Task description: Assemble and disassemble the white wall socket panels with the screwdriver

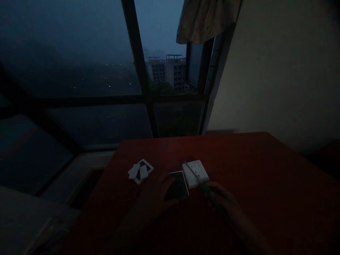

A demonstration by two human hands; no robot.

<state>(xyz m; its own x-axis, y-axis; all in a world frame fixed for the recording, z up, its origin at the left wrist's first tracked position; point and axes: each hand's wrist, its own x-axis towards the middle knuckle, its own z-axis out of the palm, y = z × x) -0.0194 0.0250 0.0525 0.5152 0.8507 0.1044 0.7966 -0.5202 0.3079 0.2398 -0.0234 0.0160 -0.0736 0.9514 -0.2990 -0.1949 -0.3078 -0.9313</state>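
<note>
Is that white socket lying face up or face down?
Face up: the white socket shows its slots on top, with the screwdriver in the right hand slanting across it in view.

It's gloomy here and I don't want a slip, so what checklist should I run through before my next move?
1. Screwdriver in the right hand: ok, held by its green handle.
2. Screwdriver tip clear of the white socket: cannot tell; the shaft crosses its face in view.
3. Left hand steadying the dark-faced square: cannot tell; fingers and thumb are at it, firmness unclear.
4. Two white strips kept with the white frame: ok, they lie across it.
5. Light: not ok, very dim around both hands.
</note>
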